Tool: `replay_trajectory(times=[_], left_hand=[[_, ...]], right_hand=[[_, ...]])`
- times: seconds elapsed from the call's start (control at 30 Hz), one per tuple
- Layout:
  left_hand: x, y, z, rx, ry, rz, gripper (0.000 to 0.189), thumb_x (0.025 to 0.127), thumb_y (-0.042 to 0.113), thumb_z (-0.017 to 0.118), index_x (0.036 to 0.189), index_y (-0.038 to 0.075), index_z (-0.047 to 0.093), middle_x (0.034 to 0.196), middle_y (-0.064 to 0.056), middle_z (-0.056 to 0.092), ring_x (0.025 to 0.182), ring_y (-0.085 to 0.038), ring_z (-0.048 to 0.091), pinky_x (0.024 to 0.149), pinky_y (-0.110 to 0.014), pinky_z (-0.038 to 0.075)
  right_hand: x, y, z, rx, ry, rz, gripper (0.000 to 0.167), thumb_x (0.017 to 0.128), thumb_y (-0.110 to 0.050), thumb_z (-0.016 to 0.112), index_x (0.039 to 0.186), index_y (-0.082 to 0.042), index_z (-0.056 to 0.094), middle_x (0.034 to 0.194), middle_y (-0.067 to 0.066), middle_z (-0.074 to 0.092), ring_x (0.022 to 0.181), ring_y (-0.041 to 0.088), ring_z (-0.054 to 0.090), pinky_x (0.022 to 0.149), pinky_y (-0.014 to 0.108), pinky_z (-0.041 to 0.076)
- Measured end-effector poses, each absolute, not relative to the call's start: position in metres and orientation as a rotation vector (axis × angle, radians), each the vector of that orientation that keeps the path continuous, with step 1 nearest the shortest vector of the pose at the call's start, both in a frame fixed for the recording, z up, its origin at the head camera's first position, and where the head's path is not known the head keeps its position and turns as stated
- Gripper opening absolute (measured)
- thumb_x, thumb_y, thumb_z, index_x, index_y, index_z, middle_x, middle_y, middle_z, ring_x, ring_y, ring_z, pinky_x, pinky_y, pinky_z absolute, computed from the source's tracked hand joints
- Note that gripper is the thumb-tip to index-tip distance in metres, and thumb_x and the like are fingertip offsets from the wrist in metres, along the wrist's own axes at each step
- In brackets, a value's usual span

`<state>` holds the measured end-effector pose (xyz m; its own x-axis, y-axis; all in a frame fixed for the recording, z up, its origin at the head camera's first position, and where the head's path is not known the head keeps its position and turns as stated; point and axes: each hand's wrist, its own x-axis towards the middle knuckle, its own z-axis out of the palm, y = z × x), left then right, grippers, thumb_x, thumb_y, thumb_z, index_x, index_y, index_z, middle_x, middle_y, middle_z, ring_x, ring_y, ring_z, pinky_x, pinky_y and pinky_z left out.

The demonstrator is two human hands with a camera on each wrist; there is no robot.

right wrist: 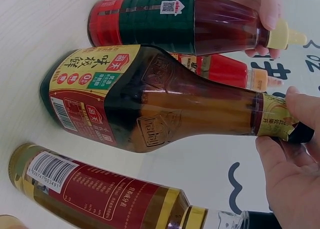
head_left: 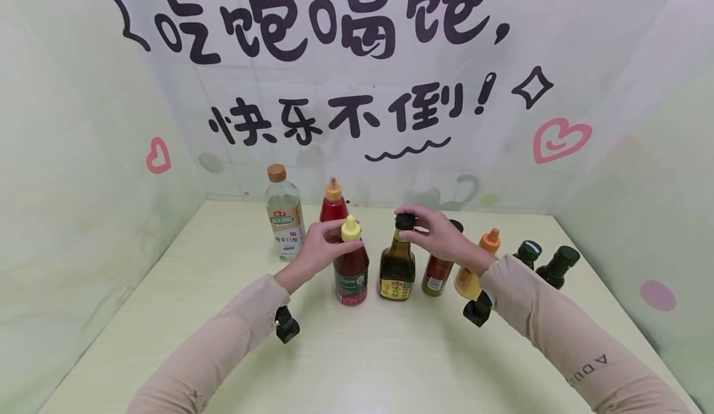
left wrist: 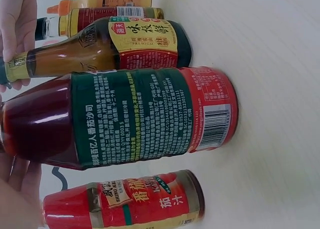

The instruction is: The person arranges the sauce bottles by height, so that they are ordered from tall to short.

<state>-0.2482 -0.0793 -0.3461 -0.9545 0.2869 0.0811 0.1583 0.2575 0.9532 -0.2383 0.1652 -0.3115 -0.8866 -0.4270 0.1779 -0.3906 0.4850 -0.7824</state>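
My left hand (head_left: 323,246) grips a ketchup bottle (head_left: 351,277) by its neck, just under the yellow nozzle cap (head_left: 351,228). The bottle is dark red with a green label and stands upright. Right beside it, my right hand (head_left: 435,235) pinches the neck of a brown soy sauce bottle (head_left: 397,271) below its black cap. The right wrist view shows thumb and fingers round the yellow neck band of the soy sauce bottle (right wrist: 150,99). In the left wrist view the ketchup bottle (left wrist: 130,119) fills the middle, with the left fingers partly hidden behind its neck.
A clear vinegar bottle (head_left: 286,215) and a red squeeze bottle (head_left: 333,206) stand at the back left. To the right are a red-labelled bottle (head_left: 437,274), a yellow bottle with an orange nozzle (head_left: 467,282) and two dark bottles with green caps (head_left: 559,266). A printed cloth wall stands behind.
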Motion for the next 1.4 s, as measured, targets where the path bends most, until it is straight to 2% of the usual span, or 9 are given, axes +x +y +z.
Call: replay_trajectory(times=[0.37, 0.7, 0.9, 1.07, 1.4], left_hand=[[-0.247, -0.079, -0.344, 0.401, 2.464, 1.77, 0.044, 0.072, 0.02, 0.074, 0.113, 0.011, 0.061, 0.105, -0.004, 0.062, 0.09, -0.019, 0.059, 0.075, -0.034, 0.05], [-0.241, -0.072, -0.334, 0.541, 2.476, 1.766, 0.04, 0.073, 0.014, 0.073, 0.11, 0.006, 0.063, 0.102, -0.006, 0.063, 0.086, -0.018, 0.061, 0.073, -0.031, 0.05], [-0.249, -0.068, -0.319, 0.582, 2.535, 1.76, 0.044, 0.073, 0.016, 0.073, 0.114, 0.005, 0.06, 0.103, -0.007, 0.063, 0.087, -0.018, 0.062, 0.072, -0.03, 0.051], [-0.258, -0.062, -0.31, 0.66, 2.541, 1.774, 0.04, 0.073, 0.016, 0.072, 0.11, 0.004, 0.062, 0.101, -0.007, 0.063, 0.085, -0.017, 0.062, 0.07, -0.028, 0.051], [-0.278, -0.047, -0.308, 0.624, 2.541, 1.85, 0.044, 0.074, 0.017, 0.072, 0.115, 0.004, 0.059, 0.109, -0.007, 0.061, 0.094, -0.019, 0.06, 0.075, -0.028, 0.049]], right_hand=[[-0.239, 0.165, -0.314, -0.765, 2.678, -1.404, 0.041, 0.084, -0.007, 0.06, 0.122, -0.004, 0.047, 0.121, 0.018, 0.049, 0.11, 0.033, 0.049, 0.082, 0.041, 0.046], [-0.238, 0.165, -0.315, -0.796, 2.649, -1.441, 0.041, 0.083, -0.005, 0.06, 0.122, -0.003, 0.047, 0.122, 0.02, 0.047, 0.109, 0.034, 0.049, 0.079, 0.039, 0.048], [-0.239, 0.165, -0.314, -0.777, 2.664, -1.419, 0.041, 0.083, -0.007, 0.06, 0.122, -0.005, 0.047, 0.122, 0.017, 0.048, 0.11, 0.033, 0.049, 0.079, 0.039, 0.048], [-0.239, 0.166, -0.312, -0.796, 2.673, -1.415, 0.041, 0.083, -0.006, 0.061, 0.122, -0.004, 0.047, 0.121, 0.018, 0.049, 0.109, 0.033, 0.05, 0.081, 0.04, 0.047], [-0.241, 0.166, -0.313, -0.808, 2.662, -1.411, 0.042, 0.083, -0.005, 0.06, 0.123, -0.003, 0.047, 0.122, 0.019, 0.048, 0.11, 0.032, 0.049, 0.084, 0.039, 0.045]])
